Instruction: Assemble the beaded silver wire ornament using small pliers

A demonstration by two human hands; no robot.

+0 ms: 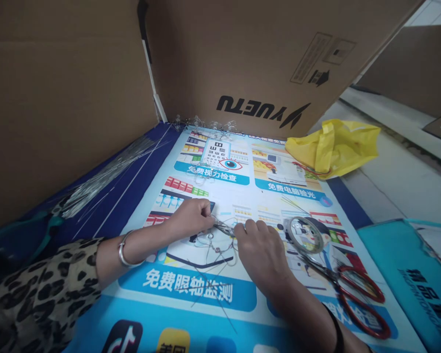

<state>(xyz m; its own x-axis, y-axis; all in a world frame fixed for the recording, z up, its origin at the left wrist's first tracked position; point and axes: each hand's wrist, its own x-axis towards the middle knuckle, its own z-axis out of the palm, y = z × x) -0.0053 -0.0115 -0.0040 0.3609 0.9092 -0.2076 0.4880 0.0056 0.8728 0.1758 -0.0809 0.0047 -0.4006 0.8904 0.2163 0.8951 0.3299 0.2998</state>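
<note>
Thin silvery wires (225, 228) run between my two hands, just above the printed sheet. My left hand (194, 216), with a bangle at its wrist, pinches one end of them. On the other end the curled fingers of my right hand (261, 247) are closed, and its fingertips are partly hidden. Below hangs a loose wire piece with clear beads (217, 250), its long stray ends spreading over the sheet. Red-handled scissors (363, 299) lie right of my right hand, and a clear round roll (306, 235) rests by their blades.
Brown cardboard walls (220, 59) stand at the back and left. A bundle of straight wires (103, 171) lies on the left. Small beaded wire pieces (220, 128) sit along the back. A yellow bag (334, 147) and a turquoise bag (400, 264) are on the right.
</note>
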